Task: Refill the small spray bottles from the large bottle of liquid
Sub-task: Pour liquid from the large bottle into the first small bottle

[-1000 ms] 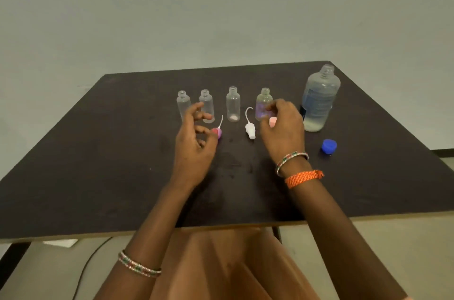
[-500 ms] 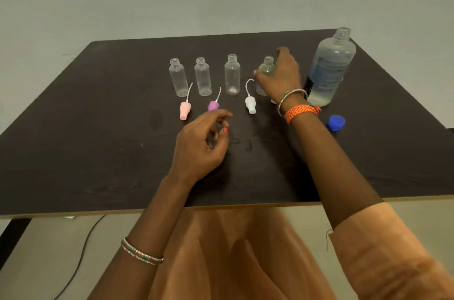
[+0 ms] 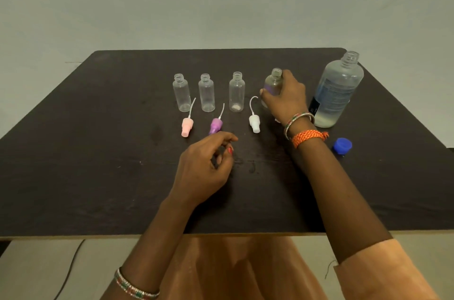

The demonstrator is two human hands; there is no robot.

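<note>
On the dark table [image 3: 98, 152] four small clear spray bottles stand uncapped in a row, and the right hand [image 3: 286, 98] is wrapped around the rightmost small bottle [image 3: 274, 83], thumb on its left side and fingers closed around its right — the bottle stands upright, and whether its base touches the table is hidden by the hand. The other three small bottles [image 3: 181, 93] [image 3: 206, 93] [image 3: 236, 93] stand free to its left. Just in front of them lie three spray tops with thin dip tubes: a pink spray top [image 3: 187, 126], a purple spray top [image 3: 215, 125] and a white spray top [image 3: 254, 123]. The large bottle [image 3: 337, 91] stands open just right of the right hand, with clear liquid low in it, and its blue cap [image 3: 342, 145] lies nearer the table's front edge. The left hand [image 3: 204, 169] hovers loosely curled near the purple spray top — fingers bent inward, holding nothing visible.
</note>
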